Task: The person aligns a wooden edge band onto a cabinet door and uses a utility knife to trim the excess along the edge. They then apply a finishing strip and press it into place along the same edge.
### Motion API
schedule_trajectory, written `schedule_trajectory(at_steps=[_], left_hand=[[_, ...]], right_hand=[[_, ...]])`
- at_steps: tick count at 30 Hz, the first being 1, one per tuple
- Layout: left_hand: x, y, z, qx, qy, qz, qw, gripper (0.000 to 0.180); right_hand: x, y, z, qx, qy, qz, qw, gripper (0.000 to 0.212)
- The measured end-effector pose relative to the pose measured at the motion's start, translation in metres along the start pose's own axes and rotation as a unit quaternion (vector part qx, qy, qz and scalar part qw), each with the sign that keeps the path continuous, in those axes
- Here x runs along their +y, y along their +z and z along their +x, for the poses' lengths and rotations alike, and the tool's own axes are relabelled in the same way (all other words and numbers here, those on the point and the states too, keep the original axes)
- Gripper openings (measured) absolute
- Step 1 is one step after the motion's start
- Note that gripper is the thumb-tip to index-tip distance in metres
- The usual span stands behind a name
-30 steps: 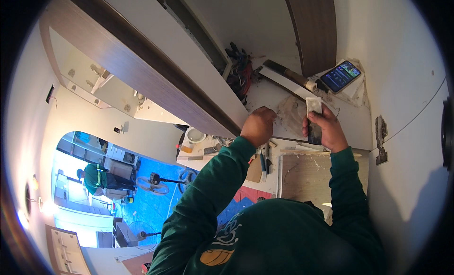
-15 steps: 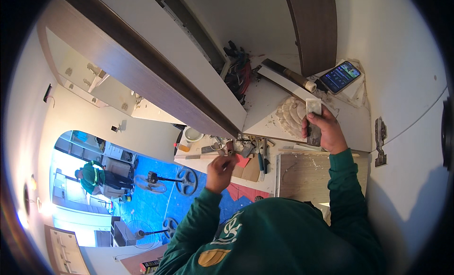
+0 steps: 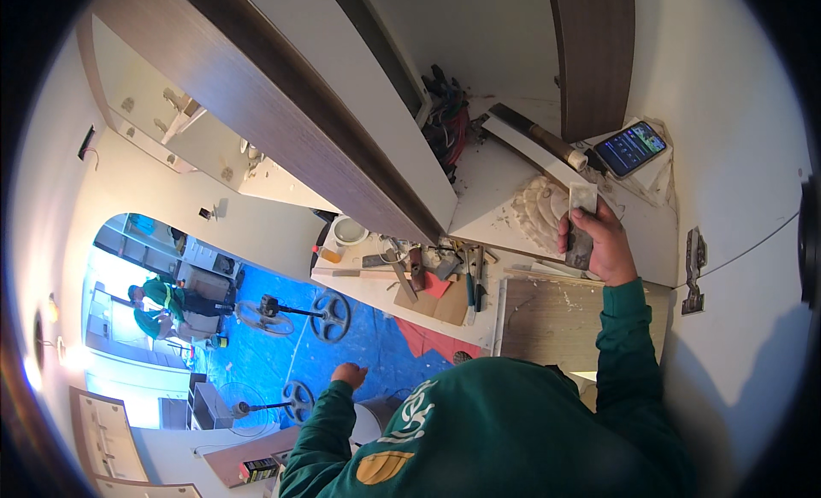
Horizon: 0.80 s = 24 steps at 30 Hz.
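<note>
My right hand (image 3: pixel 611 243) is closed round a flat scraper (image 3: pixel 583 197), whitish at its upper end and grey and smeared lower down. Beside it, a fan of creamy putty (image 3: pixel 537 214) lies spread in thick ridges on a white board. My left hand (image 3: pixel 349 376) hangs low over the floor, well away from the board, with its fingers curled in. Whatever those fingers may hold is hidden. Beyond the putty are a long brown tube-like piece with a pale end (image 3: pixel 540 137) and a phone with its screen lit (image 3: pixel 631 149).
A bench (image 3: pixel 342 280) to the left carries hand tools, a white tub (image 3: pixel 349 230) and red sandpaper-like sheets. Red cables (image 3: pixel 448 126) are bundled in the cabinet corner. Overhead, a long wood panel (image 3: pixel 282 104) slants across. Two people (image 3: pixel 162 305) stand far left by blue floor sheeting.
My left hand has dropped from over the bench tools toward the floor at lower left. The right hand still grips the scraper beside the putty. The view has shifted slightly.
</note>
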<state>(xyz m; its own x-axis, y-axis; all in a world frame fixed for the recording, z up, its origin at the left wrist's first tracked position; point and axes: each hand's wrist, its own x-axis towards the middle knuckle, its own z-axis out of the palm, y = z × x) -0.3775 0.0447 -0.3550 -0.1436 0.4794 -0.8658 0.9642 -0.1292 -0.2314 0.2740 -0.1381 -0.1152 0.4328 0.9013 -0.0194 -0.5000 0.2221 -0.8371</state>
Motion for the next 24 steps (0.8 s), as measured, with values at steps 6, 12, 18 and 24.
schedule_trajectory(at_steps=[6, 12, 18, 24], left_hand=[[0.025, 0.088, 0.027, 0.159, 0.2, -0.084, 0.963, 0.068], [0.084, 0.16, 0.019, 0.102, 0.238, -0.209, 0.943, 0.049], [0.116, 0.106, 0.003, -0.208, 0.218, -0.821, 0.485, 0.036], [0.133, 0.112, 0.001, 0.092, 0.235, -0.377, 0.891, 0.04]], right_hand=[[0.002, -0.001, -0.001, 0.004, -0.012, -0.017, 1.0, 0.023], [0.007, 0.0, 0.004, -0.024, -0.029, -0.021, 0.999, 0.021], [0.003, 0.001, -0.001, 0.005, -0.032, -0.007, 0.999, 0.025], [-0.002, 0.009, -0.004, 0.001, -0.029, -0.018, 0.999, 0.026]])
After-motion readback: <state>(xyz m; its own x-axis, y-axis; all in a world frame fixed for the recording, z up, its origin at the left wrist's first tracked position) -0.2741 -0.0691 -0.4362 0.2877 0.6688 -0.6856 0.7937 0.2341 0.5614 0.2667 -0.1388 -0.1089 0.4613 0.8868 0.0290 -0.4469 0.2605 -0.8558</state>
